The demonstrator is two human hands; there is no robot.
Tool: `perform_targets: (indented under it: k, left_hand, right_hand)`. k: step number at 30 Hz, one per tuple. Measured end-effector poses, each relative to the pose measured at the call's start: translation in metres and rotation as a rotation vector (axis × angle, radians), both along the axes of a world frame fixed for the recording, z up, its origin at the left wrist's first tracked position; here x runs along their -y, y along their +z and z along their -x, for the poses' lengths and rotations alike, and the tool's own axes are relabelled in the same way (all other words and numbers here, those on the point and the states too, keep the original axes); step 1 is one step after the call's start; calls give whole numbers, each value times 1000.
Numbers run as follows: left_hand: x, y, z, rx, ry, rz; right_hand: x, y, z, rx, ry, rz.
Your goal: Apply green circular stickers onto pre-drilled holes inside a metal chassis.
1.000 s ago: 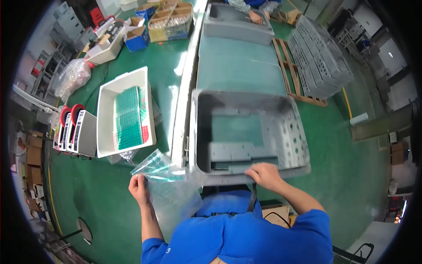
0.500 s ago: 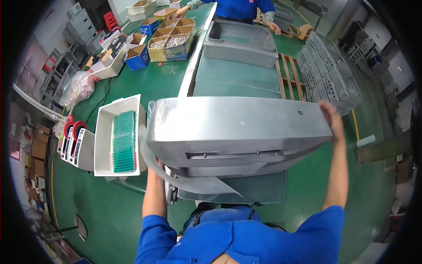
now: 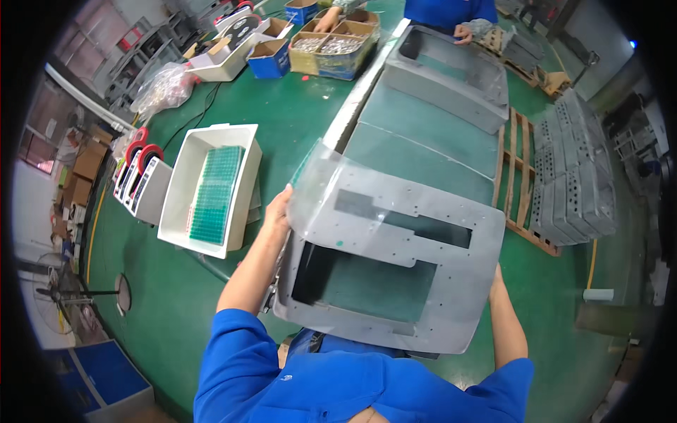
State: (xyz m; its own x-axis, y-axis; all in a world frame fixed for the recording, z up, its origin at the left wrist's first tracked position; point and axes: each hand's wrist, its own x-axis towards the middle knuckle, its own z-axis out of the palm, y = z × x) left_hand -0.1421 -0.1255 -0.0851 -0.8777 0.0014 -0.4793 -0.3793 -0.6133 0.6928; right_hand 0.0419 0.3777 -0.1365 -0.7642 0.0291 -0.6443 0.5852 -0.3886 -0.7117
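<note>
At your far left, the white bin (image 3: pixel 244 185) stands on the green table (image 3: pixel 282 116), with green dotted sheets (image 3: pixel 217 196) lying in it, lengthwise away from you. Just right of the bin, though apart from it, is your left hand (image 3: pixel 278 209), its fingers closed on the left edge of a clear plastic sheet (image 3: pixel 319 189). Whether those fingers also bear on the part behind, you cannot tell from here.

The sheet reaches rightward from that grip, across the upper left corner of the gray housing (image 3: pixel 457 271); contact between the two is unclear. Your left hand is plainly the nearer one to this corner. The housing itself is in front of your torso, between your two hands, its flat face with the cut-outs turned up toward you. Its long axis runs from your left hand to your right, sloping down toward the right.

At the housing's right edge is your right hand (image 3: pixel 496 276), mostly hidden behind it, so its grip cannot be told. Beyond, farther right, stand a wooden pallet (image 3: pixel 518 166) and stacked gray housings (image 3: pixel 575 173).
</note>
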Motion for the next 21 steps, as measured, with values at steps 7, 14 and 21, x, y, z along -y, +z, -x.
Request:
perform_targets:
  k: [7, 14, 21]
  left_hand:
    - [-66, 101, -42, -460, -111, 495]
    - [-90, 134, -120, -547, -450, 603]
    - [-78, 101, -130, -758, -424, 567]
  right_hand:
    - [-10, 75, 1, -50, -330, -783]
    - [225, 243, 42, -949, 552, -1056]
    - [240, 187, 42, -579, 457, -389]
